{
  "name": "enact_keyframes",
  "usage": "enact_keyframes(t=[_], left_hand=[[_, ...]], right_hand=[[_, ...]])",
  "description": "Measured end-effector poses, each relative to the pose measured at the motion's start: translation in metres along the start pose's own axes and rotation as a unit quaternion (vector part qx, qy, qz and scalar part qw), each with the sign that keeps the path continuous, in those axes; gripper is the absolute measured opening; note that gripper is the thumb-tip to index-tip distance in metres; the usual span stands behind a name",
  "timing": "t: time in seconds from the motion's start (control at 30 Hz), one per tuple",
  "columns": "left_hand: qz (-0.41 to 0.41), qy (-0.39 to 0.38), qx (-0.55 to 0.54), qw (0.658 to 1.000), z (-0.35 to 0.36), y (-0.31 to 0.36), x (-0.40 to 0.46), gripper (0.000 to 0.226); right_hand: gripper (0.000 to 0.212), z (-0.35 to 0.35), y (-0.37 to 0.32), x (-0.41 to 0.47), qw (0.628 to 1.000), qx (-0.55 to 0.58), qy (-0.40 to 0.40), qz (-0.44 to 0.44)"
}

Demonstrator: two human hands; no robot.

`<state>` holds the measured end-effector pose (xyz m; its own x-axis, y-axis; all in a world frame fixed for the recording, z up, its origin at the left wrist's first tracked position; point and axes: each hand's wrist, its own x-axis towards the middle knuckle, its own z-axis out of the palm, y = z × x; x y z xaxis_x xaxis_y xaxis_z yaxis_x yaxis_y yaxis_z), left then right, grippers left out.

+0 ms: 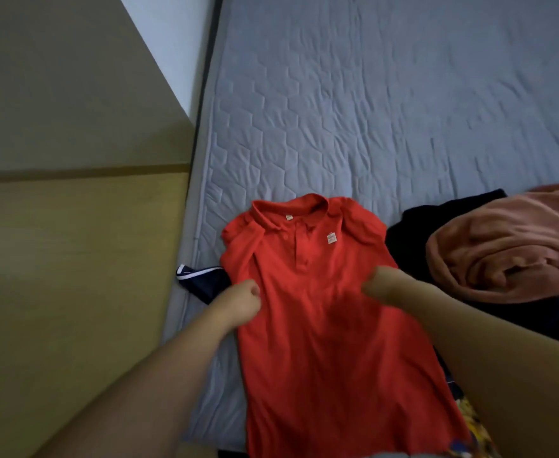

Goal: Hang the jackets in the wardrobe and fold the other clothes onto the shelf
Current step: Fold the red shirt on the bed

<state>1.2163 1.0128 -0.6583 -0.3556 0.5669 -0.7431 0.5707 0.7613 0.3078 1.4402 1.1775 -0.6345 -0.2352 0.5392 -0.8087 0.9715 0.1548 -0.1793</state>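
A red polo shirt (321, 325) lies flat, front up and collar away from me, on the grey quilted mattress (370, 110). My left hand (242, 304) is at the shirt's left edge below the sleeve, its fingers curled into the fabric. My right hand (382, 282) sits at the right side of the shirt at chest height. It is blurred, with the knuckles forward and the fingers curled under onto the cloth. Both sleeves look tucked in toward the body.
A pink fleece garment (509, 246) lies bundled on a black garment (436, 223) to the right. A navy piece with white trim (202, 279) pokes out left of the shirt. Yellow patterned cloth (476, 424) shows at lower right. A wooden panel (73, 226) borders the bed's left side.
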Motion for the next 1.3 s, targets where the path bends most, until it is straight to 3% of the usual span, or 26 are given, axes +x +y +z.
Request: enact_keyframes(t=[0.07, 0.17, 0.3, 0.37, 0.47, 0.53, 0.6, 0.63, 0.7, 0.73, 0.8, 0.83, 0.87, 0.9, 0.97, 1.0, 1.03, 1.07, 1.1, 1.17, 1.23, 1.3], left_hand=[[-0.055, 0.080, -0.102, 0.990, -0.014, -0.013, 0.037, 0.032], [-0.101, 0.139, -0.181, 0.968, -0.021, -0.030, 0.089, 0.051], [-0.065, 0.194, -0.124, 0.971, -0.011, -0.049, 0.160, 0.078], [-0.052, 0.200, -0.064, 0.976, -0.007, -0.057, 0.181, 0.070], [-0.037, 0.245, -0.046, 0.968, -0.005, -0.072, 0.184, 0.030], [-0.078, 0.300, -0.177, 0.934, -0.004, -0.087, 0.172, 0.018], [-0.176, 0.367, -0.341, 0.847, -0.008, -0.107, 0.153, 0.025], [-0.226, 0.395, -0.379, 0.805, -0.009, -0.118, 0.144, 0.030], [-0.281, 0.445, -0.357, 0.772, -0.014, -0.129, 0.123, 0.036], [-0.263, 0.487, -0.327, 0.766, -0.016, -0.123, 0.115, 0.037], [-0.131, 0.571, -0.298, 0.754, -0.019, -0.091, 0.104, 0.026], [-0.059, 0.580, -0.272, 0.766, -0.014, -0.068, 0.103, 0.019], [-0.003, 0.551, -0.235, 0.801, -0.007, -0.043, 0.103, 0.018], [0.036, 0.477, -0.191, 0.857, 0.003, -0.022, 0.106, 0.020], [0.044, 0.233, -0.094, 0.967, 0.025, 0.010, 0.122, 0.022], [0.020, 0.110, -0.053, 0.992, 0.032, 0.021, 0.130, 0.027], [0.004, 0.051, -0.023, 0.998, 0.035, 0.030, 0.138, 0.036], [0.003, 0.050, -0.005, 0.999, 0.035, 0.036, 0.145, 0.039], [0.018, 0.097, 0.009, 0.995, 0.032, 0.041, 0.151, 0.037], [0.079, 0.210, 0.044, 0.974, 0.027, 0.048, 0.161, 0.032], [0.148, 0.268, 0.088, 0.948, 0.024, 0.055, 0.172, 0.041], [0.191, 0.300, 0.154, 0.922, 0.017, 0.064, 0.189, 0.059]], right_hand=[[0.042, 0.001, -0.022, 0.022, 0.997, 0.039, 0.059, -0.027], [0.056, 0.016, -0.050, 0.057, 0.995, 0.048, 0.078, -0.045], [0.063, 0.048, -0.084, 0.118, 0.984, 0.010, 0.111, -0.140], [0.070, 0.050, -0.097, 0.146, 0.973, -0.019, 0.164, -0.159], [0.073, 0.051, -0.110, 0.182, 0.963, -0.121, 0.174, -0.164], [0.074, 0.057, -0.127, 0.195, 0.964, -0.112, 0.142, -0.193], [0.073, 0.064, -0.144, 0.199, 0.965, -0.095, 0.109, -0.219], [0.071, 0.064, -0.150, 0.200, 0.964, -0.099, 0.104, -0.223], [0.064, 0.058, -0.151, 0.200, 0.958, -0.093, 0.134, -0.237], [0.060, 0.051, -0.147, 0.199, 0.950, -0.077, 0.165, -0.252], [0.052, 0.033, -0.130, 0.191, 0.929, -0.031, 0.230, -0.289], [0.048, 0.025, -0.120, 0.186, 0.916, -0.018, 0.263, -0.303], [0.046, 0.016, -0.106, 0.183, 0.902, -0.016, 0.298, -0.311], [0.047, 0.009, -0.092, 0.181, 0.893, -0.018, 0.330, -0.307], [0.054, -0.004, -0.057, 0.184, 0.894, 0.002, 0.372, -0.249], [0.060, -0.010, -0.039, 0.189, 0.908, 0.033, 0.371, -0.189], [0.067, -0.016, -0.021, 0.195, 0.927, 0.077, 0.349, -0.115], [0.075, -0.021, -0.006, 0.200, 0.944, 0.117, 0.305, -0.049], [0.083, -0.024, 0.005, 0.206, 0.960, 0.134, 0.247, -0.005], [0.089, -0.025, 0.017, 0.213, 0.985, 0.037, 0.167, 0.014], [0.069, -0.024, 0.022, 0.219, 0.983, -0.041, 0.179, -0.013], [0.045, -0.025, 0.023, 0.219, 0.974, 0.025, 0.221, -0.051]])
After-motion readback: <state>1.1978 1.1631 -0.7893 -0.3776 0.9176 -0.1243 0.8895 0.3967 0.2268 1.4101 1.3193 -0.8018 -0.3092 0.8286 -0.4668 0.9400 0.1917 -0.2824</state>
